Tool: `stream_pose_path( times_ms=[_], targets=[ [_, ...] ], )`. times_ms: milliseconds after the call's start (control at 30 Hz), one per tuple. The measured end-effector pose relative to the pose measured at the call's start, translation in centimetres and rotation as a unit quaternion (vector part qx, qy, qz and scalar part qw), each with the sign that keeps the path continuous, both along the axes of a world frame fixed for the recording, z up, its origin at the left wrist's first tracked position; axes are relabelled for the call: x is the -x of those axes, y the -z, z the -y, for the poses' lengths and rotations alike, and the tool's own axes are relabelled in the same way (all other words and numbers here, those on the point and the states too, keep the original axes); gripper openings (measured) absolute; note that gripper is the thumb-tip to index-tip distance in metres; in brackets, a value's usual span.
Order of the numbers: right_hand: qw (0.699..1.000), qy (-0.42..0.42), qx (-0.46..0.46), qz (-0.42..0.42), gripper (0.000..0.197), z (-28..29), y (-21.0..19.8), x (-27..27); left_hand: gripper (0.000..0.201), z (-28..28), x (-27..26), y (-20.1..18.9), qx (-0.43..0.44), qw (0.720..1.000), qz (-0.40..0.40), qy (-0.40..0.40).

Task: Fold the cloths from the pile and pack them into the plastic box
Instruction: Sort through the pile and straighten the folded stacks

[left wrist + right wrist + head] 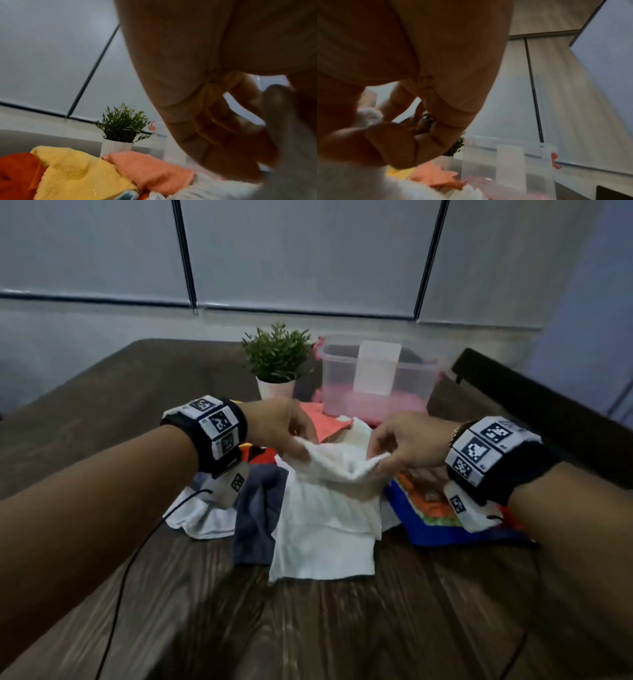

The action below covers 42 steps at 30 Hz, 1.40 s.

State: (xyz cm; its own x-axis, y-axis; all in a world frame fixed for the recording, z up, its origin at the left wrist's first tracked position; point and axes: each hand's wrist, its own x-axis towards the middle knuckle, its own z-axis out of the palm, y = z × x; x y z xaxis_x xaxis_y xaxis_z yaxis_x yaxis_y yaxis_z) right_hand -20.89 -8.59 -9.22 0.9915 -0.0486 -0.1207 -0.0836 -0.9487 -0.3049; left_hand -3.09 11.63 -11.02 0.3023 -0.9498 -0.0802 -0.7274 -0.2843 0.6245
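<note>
2 hands pinch the white cloth (325,508) at its top edge above the pile (424,505): left hand (281,426), right hand (407,440); plastic box (376,378) stands just behind.

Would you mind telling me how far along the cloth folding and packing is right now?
Done: the plastic box seems to hold only something pink at its bottom; I cannot tell whether that is a cloth. In hand: the left hand and right hand pinch the white cloth's top edge. Left: the pile stays unfolded.
</note>
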Motion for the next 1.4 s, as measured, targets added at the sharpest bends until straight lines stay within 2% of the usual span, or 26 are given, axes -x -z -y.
stream_pose_path(
  times_ms=[100, 233, 400, 433, 500, 567, 600, 667, 733, 767, 833, 900, 1000, 1033, 1133, 1233, 1333, 1400],
  targets=[
    [0.996, -0.041, -0.025, -0.076, 0.012, -1.7, 2.1, 1.3, 0.019, -0.5, 2.2, 1.8, -0.085, 0.995, -0.011, 0.06],
    [0.993, -0.052, -0.045, -0.094, 0.012, -3.1, 2.9, 2.6, 0.018, -0.8, 4.2, 2.8, -0.153, 0.984, -0.019, 0.091],
    [0.981, -0.066, -0.042, -0.175, 0.024, -4.5, 4.3, 3.9, 0.021, -1.4, 6.2, 3.9, -0.282, 0.95, -0.056, 0.123],
    [0.987, -0.053, -0.024, -0.148, 0.025, -4.3, 4.4, 3.7, 0.024, -1.4, 5.8, 4.1, -0.262, 0.958, -0.044, 0.104],
    [0.999, 0.003, 0.01, -0.041, 0.023, -3.4, 4.3, 2.7, 0.025, -1.0, 4.3, 4.3, -0.135, 0.988, 0.069, 0.028],
    [0.997, 0.056, 0.033, 0.029, 0.028, -2.2, 4.1, 1.1, 0.031, -0.2, 2.7, 4.7, -0.004, 0.983, 0.169, -0.075],
    [0.996, 0.069, 0.051, 0.037, 0.036, -1.8, 4.3, 0.3, 0.042, 0.3, 1.8, 5.3, 0.013, 0.978, 0.173, -0.115],
    [0.992, 0.079, 0.095, 0.012, 0.056, -1.5, 5.0, -1.3, 0.067, 1.1, 0.7, 6.1, -0.044, 0.977, 0.14, -0.152],
    [0.987, 0.066, 0.146, -0.032, 0.075, -2.1, 5.9, -2.5, 0.077, 1.7, 0.2, 6.9, -0.124, 0.972, 0.135, -0.144],
    [0.983, 0.06, 0.167, -0.052, 0.081, -2.4, 6.3, -2.9, 0.068, 1.9, 0.1, 7.1, -0.147, 0.967, 0.159, -0.133],
    [0.979, 0.057, 0.181, -0.071, 0.087, -2.8, 7.0, -3.4, 0.037, 2.1, 0.2, 7.2, -0.139, 0.965, 0.191, -0.117],
    [0.98, 0.067, 0.174, -0.065, 0.077, -2.8, 7.3, -3.3, 0.025, 2.1, 0.3, 7.0, -0.084, 0.978, 0.158, -0.106],
    [0.991, 0.065, 0.113, -0.032, 0.023, -2.3, 6.0, -2.7, 0.018, 1.5, 0.6, 6.0, 0.016, 0.991, 0.1, -0.088],
    [0.994, 0.063, 0.086, -0.021, 0.019, -1.9, 5.4, -2.4, 0.019, 1.3, 0.7, 5.5, 0.044, 0.992, 0.087, -0.084],
    [0.996, 0.071, 0.028, 0.041, 0.026, -1.2, 3.9, -1.5, 0.025, 1.3, 1.0, 4.6, 0.096, 0.989, 0.075, -0.08],
    [0.992, 0.079, 0.031, 0.092, 0.028, -1.2, 4.3, -0.8, 0.027, 1.4, 1.8, 4.6, 0.12, 0.982, 0.122, -0.084],
    [0.994, 0.04, 0.086, 0.058, 0.031, -2.1, 5.2, 0.3, 0.031, 1.1, 2.8, 5.0, 0.087, 0.985, 0.144, -0.047],
    [0.991, 0.01, 0.129, 0.021, 0.034, -2.9, 5.5, 1.2, 0.032, 0.7, 3.6, 5.2, 0.025, 0.987, 0.156, -0.004]
  ],
)
